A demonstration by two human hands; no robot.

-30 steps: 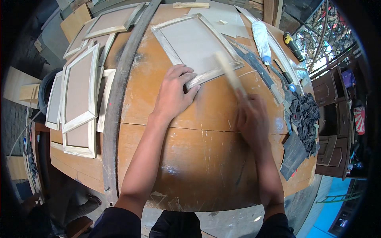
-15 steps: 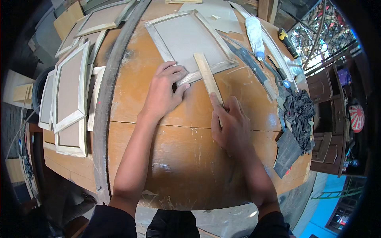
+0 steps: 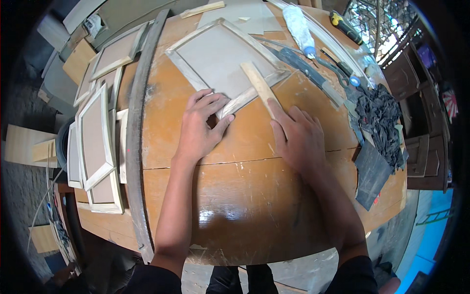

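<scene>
A light wooden frame (image 3: 245, 101) with a pale flat panel inside lies at an angle on the table. My left hand (image 3: 198, 132) grips its near corner, fingers on the left side and thumb against the near rail. In my right hand (image 3: 302, 139) is a flat wooden strip (image 3: 256, 81), held with the index finger stretched along it. The strip crosses the frame's near rail, its far end over the panel. The underside of the strip is hidden, and my palm covers its near end.
Similar framed panels (image 3: 95, 137) are piled at the left, beyond a long dark wooden bar (image 3: 137, 147). To the right are a plastic bottle (image 3: 297, 29), a yellow-black tool (image 3: 345, 27), crumpled black cloth (image 3: 377, 122) and a dark flat sheet (image 3: 373, 174). A wooden offcut (image 3: 201, 10) lies at the back.
The whole view has shifted and turned slightly. The fingers of my right hand look more extended on the strip. My left hand keeps its hold on the frame's corner.
</scene>
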